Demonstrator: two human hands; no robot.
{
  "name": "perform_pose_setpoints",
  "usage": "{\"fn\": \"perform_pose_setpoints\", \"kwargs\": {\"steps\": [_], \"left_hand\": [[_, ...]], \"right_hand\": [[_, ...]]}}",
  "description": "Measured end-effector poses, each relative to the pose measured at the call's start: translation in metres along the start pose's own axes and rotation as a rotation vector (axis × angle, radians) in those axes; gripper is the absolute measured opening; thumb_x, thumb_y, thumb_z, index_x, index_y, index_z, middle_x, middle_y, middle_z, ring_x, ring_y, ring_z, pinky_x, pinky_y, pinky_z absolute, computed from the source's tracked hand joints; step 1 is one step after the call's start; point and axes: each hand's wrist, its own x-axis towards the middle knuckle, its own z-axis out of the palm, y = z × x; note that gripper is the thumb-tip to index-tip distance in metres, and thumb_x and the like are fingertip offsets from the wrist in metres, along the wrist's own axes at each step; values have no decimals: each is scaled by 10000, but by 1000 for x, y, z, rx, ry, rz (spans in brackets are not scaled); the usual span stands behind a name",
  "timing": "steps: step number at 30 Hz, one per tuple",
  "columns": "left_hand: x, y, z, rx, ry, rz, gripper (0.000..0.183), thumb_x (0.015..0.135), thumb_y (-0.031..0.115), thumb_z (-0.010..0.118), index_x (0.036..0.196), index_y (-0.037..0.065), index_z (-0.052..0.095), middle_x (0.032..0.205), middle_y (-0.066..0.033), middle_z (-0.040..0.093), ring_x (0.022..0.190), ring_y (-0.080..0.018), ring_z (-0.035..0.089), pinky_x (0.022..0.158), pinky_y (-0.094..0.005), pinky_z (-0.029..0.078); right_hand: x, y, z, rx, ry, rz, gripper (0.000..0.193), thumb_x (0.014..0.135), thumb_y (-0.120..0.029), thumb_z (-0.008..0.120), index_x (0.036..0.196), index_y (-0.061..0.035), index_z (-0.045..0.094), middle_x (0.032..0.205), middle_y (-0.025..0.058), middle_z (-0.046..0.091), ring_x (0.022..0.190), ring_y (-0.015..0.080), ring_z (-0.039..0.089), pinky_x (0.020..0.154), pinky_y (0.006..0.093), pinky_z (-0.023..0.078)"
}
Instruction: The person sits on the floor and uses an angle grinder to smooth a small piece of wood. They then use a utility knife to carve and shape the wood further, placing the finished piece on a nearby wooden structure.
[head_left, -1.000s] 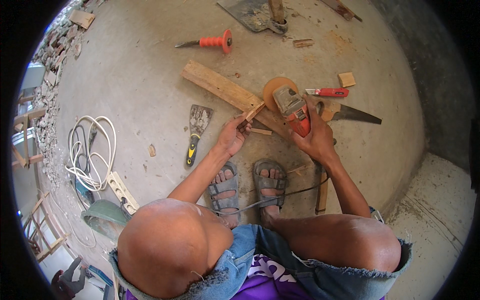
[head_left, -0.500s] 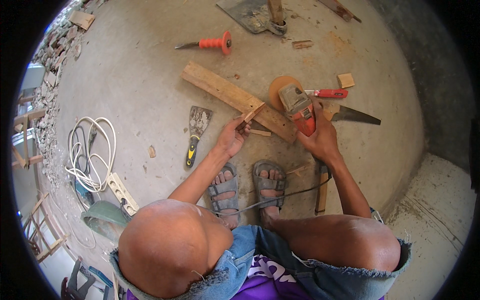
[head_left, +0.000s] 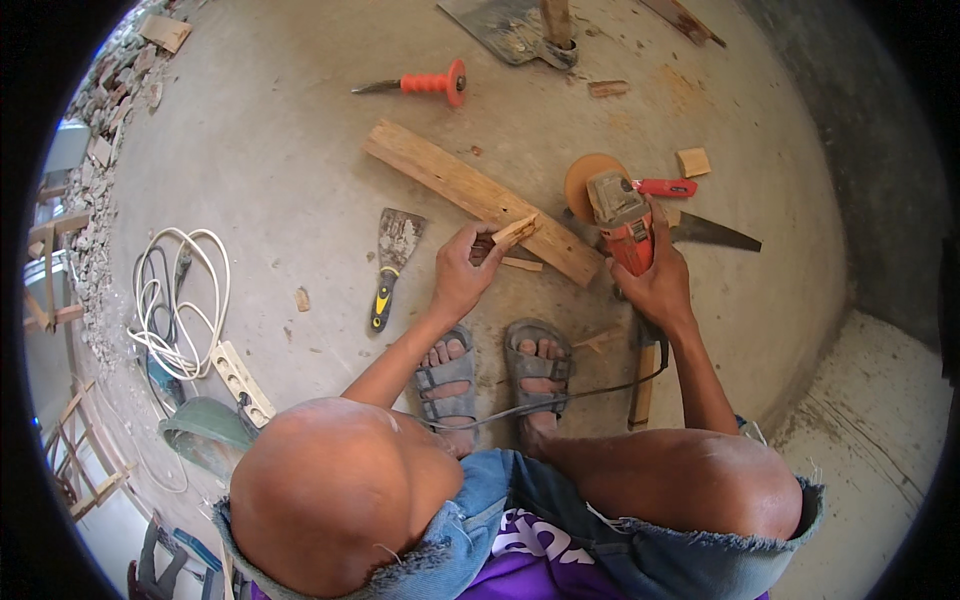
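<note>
A small piece of wood [head_left: 516,232] is pinched between the thumb and fingers of my left hand [head_left: 465,268], just above a long wooden board [head_left: 450,185] lying slantwise on the floor. My right hand [head_left: 655,285] grips a red and grey angle grinder [head_left: 622,220]. Its round tan disc [head_left: 592,182] stands to the right of the board, apart from the wood piece. The grinder's dark cord [head_left: 590,393] runs back past my sandals. Under the grinder's right side, a handsaw [head_left: 715,232] and a red-handled cutter [head_left: 665,187] are partly covered.
A scraper [head_left: 388,270] lies left of my left hand. Farther off are a chisel with an orange guard [head_left: 430,83] and a shovel blade [head_left: 500,30]. A white extension cord [head_left: 215,300], a socket strip [head_left: 240,385] and a green container [head_left: 205,435] sit at left. Rubble [head_left: 115,100] lines the far left.
My right hand has moved the grinder a little to the right, away from the board. In my left hand the wood piece has turned, showing a paler face.
</note>
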Motion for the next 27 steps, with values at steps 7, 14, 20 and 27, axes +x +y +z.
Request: {"fn": "perform_pose_setpoints", "kwargs": {"steps": [7, 14, 20, 27], "left_hand": [[-1, -1, 6, 117, 31, 175, 220, 805, 54, 765, 981, 10, 642, 900, -140, 655, 818, -282, 677, 724, -344, 529], [-3, -6, 4, 170, 26, 201, 227, 785, 51, 759, 973, 10, 639, 934, -141, 651, 865, -310, 658, 753, -363, 514], [-1, -6, 6, 157, 14, 212, 236, 779, 38, 753, 982, 6, 635, 939, -144, 649, 861, -310, 658, 753, -360, 516], [2, -3, 6, 191, 11, 242, 205, 787, 16, 751, 970, -1, 660, 922, -122, 664, 826, -221, 674, 743, -305, 530]], "right_hand": [[-19, -3, 3, -30, -85, -3, 945, 741, -240, 746, 1541, -96, 263, 1211, 240, 642, 1063, 383, 668, 902, 447, 540], [-20, -7, 11, -26, -90, -56, 940, 745, -225, 738, 1546, -97, 263, 1202, 233, 648, 1026, 376, 686, 885, 446, 557], [-21, -12, 8, -43, -126, -49, 934, 749, -225, 730, 1546, -88, 262, 1189, 238, 649, 1013, 382, 688, 865, 450, 563], [-21, -9, 11, -68, -128, -95, 944, 740, -223, 735, 1546, -91, 262, 1167, 245, 649, 990, 393, 687, 848, 457, 558]]}}
